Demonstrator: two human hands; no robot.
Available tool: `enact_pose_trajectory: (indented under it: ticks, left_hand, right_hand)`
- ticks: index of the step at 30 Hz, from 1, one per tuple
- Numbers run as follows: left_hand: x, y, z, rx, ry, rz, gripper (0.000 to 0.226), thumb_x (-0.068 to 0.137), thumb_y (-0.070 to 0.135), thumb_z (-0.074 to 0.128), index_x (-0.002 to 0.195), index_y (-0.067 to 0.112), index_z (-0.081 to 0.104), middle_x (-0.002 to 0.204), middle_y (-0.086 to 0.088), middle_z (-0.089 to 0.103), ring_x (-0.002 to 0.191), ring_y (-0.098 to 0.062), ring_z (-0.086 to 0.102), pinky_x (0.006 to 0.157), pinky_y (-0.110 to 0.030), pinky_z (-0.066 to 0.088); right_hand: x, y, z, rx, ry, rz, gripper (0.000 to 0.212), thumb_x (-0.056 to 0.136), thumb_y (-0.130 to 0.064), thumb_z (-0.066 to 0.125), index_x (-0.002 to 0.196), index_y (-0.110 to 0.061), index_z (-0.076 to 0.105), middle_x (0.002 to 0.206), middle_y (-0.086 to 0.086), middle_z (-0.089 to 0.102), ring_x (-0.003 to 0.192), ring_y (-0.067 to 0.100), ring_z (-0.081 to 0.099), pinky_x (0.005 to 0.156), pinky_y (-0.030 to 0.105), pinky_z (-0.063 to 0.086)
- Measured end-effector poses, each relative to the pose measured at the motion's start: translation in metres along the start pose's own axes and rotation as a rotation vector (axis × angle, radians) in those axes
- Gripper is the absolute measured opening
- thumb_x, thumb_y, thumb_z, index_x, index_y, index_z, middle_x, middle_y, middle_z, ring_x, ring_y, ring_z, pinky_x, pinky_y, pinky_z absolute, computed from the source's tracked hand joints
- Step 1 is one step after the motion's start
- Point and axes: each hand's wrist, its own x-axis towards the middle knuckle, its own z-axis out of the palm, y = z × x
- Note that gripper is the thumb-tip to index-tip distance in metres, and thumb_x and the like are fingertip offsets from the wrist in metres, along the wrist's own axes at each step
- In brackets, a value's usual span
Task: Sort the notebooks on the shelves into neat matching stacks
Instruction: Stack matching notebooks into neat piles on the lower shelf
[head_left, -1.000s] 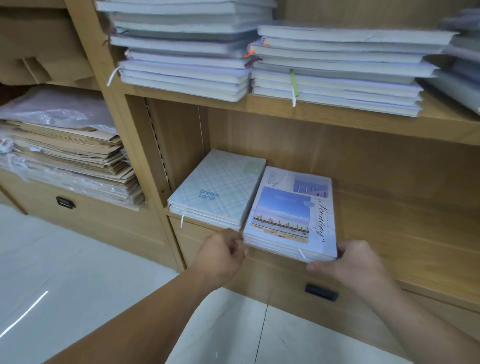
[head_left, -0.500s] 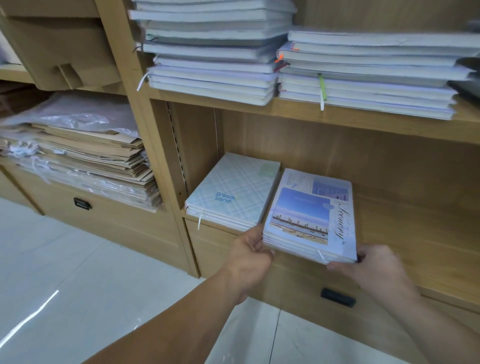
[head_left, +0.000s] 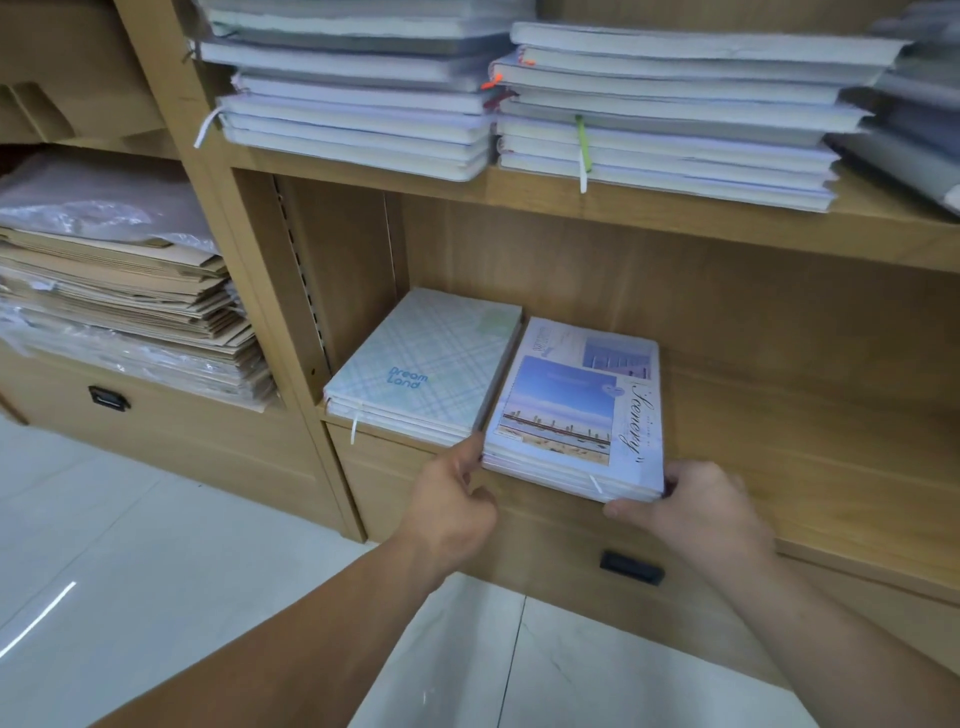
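A small stack of "Scenery" notebooks (head_left: 576, 410) with a sky-and-beach cover lies on the lower shelf (head_left: 810, 467). My left hand (head_left: 452, 499) holds the stack's near left corner, fingers curled against its edge. My right hand (head_left: 696, 504) grips the near right corner, thumb under the front edge. Touching it on the left lies a stack of pale plaid "Dream Land" notebooks (head_left: 426, 364). On the upper shelf (head_left: 649, 208) sit two tall stacks of grey-white notebooks, a left stack (head_left: 353, 98) and a right stack (head_left: 670, 114).
The shelf's right half is bare wood. Below it is a drawer with a black handle (head_left: 631, 567). To the left, another bay holds a pile of brown paper bags (head_left: 119, 306) under plastic wrap. More notebooks (head_left: 914, 119) lean at the far right. The floor is white tile.
The "Scenery" stack has slid a little deeper onto the shelf and sits squarer beside the "Dream Land" stack. Both hands stay at its near corners. The camera shifted slightly.
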Motion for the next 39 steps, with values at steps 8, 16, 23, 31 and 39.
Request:
enact_pose_trajectory:
  ticks: [8,16,23,31,39]
  left_hand:
    - [0.007,-0.006,0.006,0.032,0.001,0.024,0.068,0.094,-0.002,0.051,0.145,0.044,0.052,0.127,0.031,0.064,0.121,0.013,0.051,0.088,0.013,0.027]
    - [0.012,0.0,0.005,0.031,-0.019,0.022,0.064,0.094,-0.006,0.048,0.132,0.045,0.059,0.109,0.029,0.064,0.089,0.04,0.044,0.071,0.012,0.031]
    - [0.011,0.004,0.004,0.037,-0.003,-0.014,0.066,0.092,-0.008,0.048,0.117,0.051,0.061,0.095,0.043,0.066,0.103,0.025,0.053,0.077,0.008,0.037]
    - [0.012,0.003,0.003,0.045,-0.006,0.006,0.068,0.093,-0.009,0.046,0.129,0.047,0.06,0.095,0.045,0.066,0.096,0.033,0.052,0.075,0.009,0.036]
    - [0.01,0.005,0.006,0.018,-0.047,-0.024,0.074,0.095,-0.005,0.05,0.135,0.056,0.043,0.102,0.05,0.049,0.115,0.017,0.042,0.095,-0.003,0.032]
  right_hand:
    - [0.001,-0.002,0.001,-0.066,0.049,0.023,0.036,0.058,-0.068,0.086,0.081,-0.043,0.074,0.071,-0.017,0.066,0.07,0.008,0.062,0.053,0.023,0.041]
    - [0.006,-0.002,0.0,0.005,0.053,0.033,0.034,0.059,-0.063,0.088,0.081,-0.04,0.075,0.074,-0.019,0.069,0.071,0.007,0.063,0.056,0.025,0.047]
    - [0.008,0.001,-0.002,0.05,0.043,0.026,0.033,0.058,-0.062,0.089,0.077,-0.043,0.071,0.075,-0.018,0.07,0.073,0.01,0.064,0.057,0.028,0.048]
    - [0.018,0.005,-0.009,0.089,-0.09,0.015,0.031,0.059,-0.048,0.096,0.077,-0.032,0.075,0.074,-0.014,0.072,0.073,0.006,0.066,0.058,0.025,0.049]
    - [0.017,0.009,-0.003,0.143,-0.09,-0.011,0.022,0.069,-0.025,0.093,0.078,-0.023,0.074,0.067,-0.013,0.068,0.068,0.007,0.063,0.052,0.024,0.038]
